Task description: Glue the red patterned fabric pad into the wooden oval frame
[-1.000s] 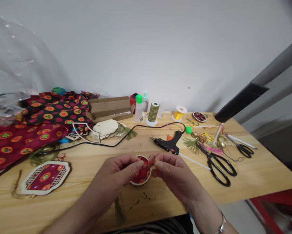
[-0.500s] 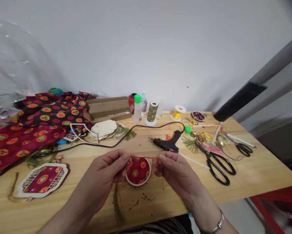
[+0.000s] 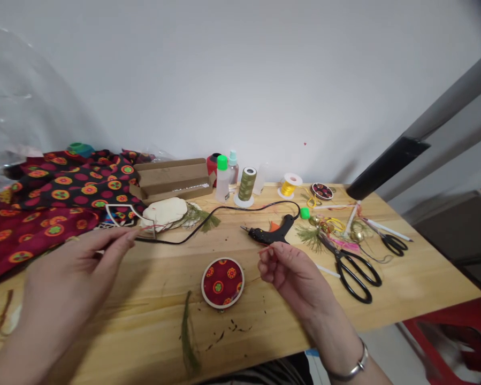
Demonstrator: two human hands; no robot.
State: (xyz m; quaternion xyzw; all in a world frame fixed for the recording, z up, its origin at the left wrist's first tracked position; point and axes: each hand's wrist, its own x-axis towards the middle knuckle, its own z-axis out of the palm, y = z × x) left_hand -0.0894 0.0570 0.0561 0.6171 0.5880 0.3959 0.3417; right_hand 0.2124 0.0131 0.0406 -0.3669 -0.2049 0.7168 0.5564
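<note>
My left hand (image 3: 79, 267), at the left, pinches thin red thread (image 3: 146, 228) between thumb and fingertips, in front of the pale cut-out pieces. My right hand (image 3: 292, 272) is closed in a pinch near the hot glue gun (image 3: 272, 232), with a bit of red thread showing at its fingertips. Between the hands, the middle of the thread is too faint to follow. A round hoop with dark red flowered fabric (image 3: 223, 283) lies on the wooden table (image 3: 144, 321), touched by neither hand. Left of it is a green tassel strand (image 3: 189, 337).
Patterned fabric (image 3: 83, 182) and an open cardboard box (image 3: 172, 179) are at the back left. Behind the glue gun stand bottles (image 3: 222, 179), a green thread spool (image 3: 247, 186) and a yellow spool (image 3: 288, 187). Black scissors (image 3: 354, 270) lie right of my right hand.
My left hand has moved far to the left, away from the hoop, and now covers the framed piece there. My right hand has stayed nearly in place. The hoop is now fully uncovered.
</note>
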